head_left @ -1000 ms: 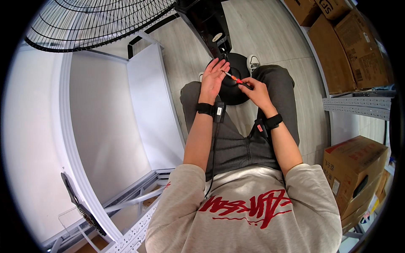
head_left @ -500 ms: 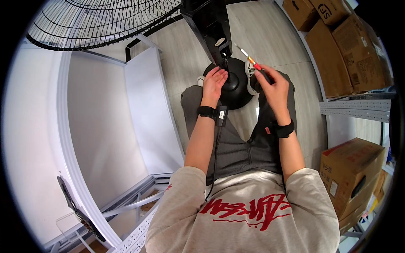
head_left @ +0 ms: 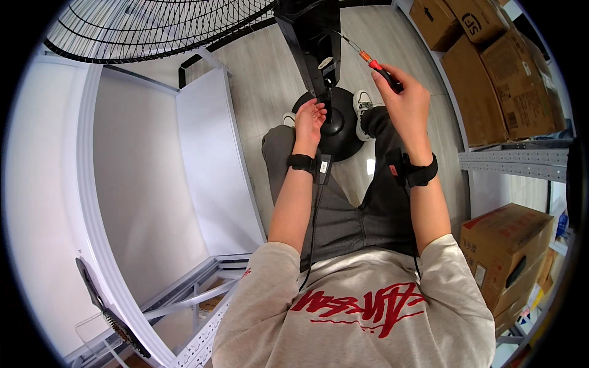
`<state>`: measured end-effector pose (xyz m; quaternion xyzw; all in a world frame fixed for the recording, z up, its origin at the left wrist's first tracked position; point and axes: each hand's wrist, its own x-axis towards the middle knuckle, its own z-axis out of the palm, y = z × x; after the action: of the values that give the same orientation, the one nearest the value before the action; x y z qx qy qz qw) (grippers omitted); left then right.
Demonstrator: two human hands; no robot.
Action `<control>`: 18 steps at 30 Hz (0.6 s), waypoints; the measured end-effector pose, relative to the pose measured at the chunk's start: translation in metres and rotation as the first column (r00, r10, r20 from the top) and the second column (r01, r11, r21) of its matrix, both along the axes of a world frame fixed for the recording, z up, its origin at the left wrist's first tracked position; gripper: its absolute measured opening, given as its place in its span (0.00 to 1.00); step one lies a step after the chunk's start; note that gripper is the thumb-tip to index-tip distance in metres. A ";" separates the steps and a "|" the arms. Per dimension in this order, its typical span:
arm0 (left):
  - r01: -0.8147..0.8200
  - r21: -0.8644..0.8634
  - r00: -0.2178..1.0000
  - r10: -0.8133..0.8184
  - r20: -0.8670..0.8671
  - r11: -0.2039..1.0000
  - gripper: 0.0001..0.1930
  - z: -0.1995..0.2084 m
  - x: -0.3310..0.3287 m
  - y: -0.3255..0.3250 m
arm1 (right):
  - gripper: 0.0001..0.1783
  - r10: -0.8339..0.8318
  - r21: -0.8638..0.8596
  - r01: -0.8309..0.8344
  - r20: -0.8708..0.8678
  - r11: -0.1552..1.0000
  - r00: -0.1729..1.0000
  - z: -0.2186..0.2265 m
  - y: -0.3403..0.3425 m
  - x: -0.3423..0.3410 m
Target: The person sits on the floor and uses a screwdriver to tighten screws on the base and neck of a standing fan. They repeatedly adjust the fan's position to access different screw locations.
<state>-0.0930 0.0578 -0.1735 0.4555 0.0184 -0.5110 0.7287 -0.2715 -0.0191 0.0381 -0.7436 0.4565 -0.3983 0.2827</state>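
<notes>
My right hand grips a screwdriver with a red and black handle. Its thin shaft points up and left, the tip at or close to the right edge of the black fan housing; contact is unclear. My left hand is at the lower end of that housing, fingers curled in and fingertips by its bottom edge. What those fingers hold, if anything, is hidden. Below the housing is the fan's round black base, on the floor between my feet. The wire fan guard spreads across the upper left.
White shelving stands close on my left, with a hairbrush at its near end. Cardboard boxes fill a rack on the right, and another large box sits lower down. Cables run from both black wrist straps.
My right hand has risen slightly, bringing the screwdriver's tip up and left toward the housing. The fingers of my left hand have curled in more, while that hand stays at the housing's lower end.
</notes>
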 end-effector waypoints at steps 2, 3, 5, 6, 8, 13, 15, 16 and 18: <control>-0.009 0.003 1.000 0.009 0.014 1.000 0.13 -0.001 0.001 0.000 | 0.15 0.006 -0.012 -0.007 -0.019 1.000 1.000 0.002 -0.001 0.003; -0.012 0.004 1.000 0.012 0.015 1.000 0.13 -0.001 0.001 -0.001 | 0.15 0.009 -0.019 -0.010 -0.029 1.000 1.000 0.004 -0.002 0.004; -0.020 0.008 1.000 0.020 0.015 1.000 0.13 0.000 0.000 -0.002 | 0.15 0.018 -0.028 -0.019 -0.057 0.999 0.998 0.006 -0.003 0.006; -0.018 0.008 1.000 0.018 0.014 1.000 0.13 0.001 -0.001 -0.002 | 0.15 0.021 -0.032 -0.024 -0.071 0.999 0.997 0.007 -0.004 0.008; -0.017 0.009 1.000 0.016 0.012 1.000 0.13 0.002 -0.002 -0.002 | 0.15 0.017 -0.043 -0.021 -0.074 0.999 0.997 0.008 -0.005 0.011; -0.014 0.004 1.000 0.014 0.006 1.000 0.13 0.001 -0.001 -0.002 | 0.14 0.025 -0.120 -0.036 -0.087 0.992 0.996 0.013 -0.008 0.019; -0.013 0.008 1.000 0.013 0.009 1.000 0.13 0.002 -0.001 -0.002 | 0.14 0.033 -0.143 -0.045 -0.081 0.989 0.996 0.014 -0.008 0.021; -0.013 0.013 1.000 0.013 0.010 1.000 0.13 0.003 -0.002 -0.002 | 0.14 0.016 -0.188 -0.035 -0.099 0.982 0.995 0.014 -0.009 0.022; -0.014 0.018 1.000 0.014 0.014 1.000 0.13 0.003 -0.002 -0.002 | 0.13 -0.018 -0.275 -0.019 -0.132 0.961 0.991 0.013 -0.011 0.023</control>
<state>-0.0950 0.0561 -0.1702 0.4657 0.0213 -0.5024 0.7282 -0.2486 -0.0296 0.0511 -0.8009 0.4142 -0.4073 0.1454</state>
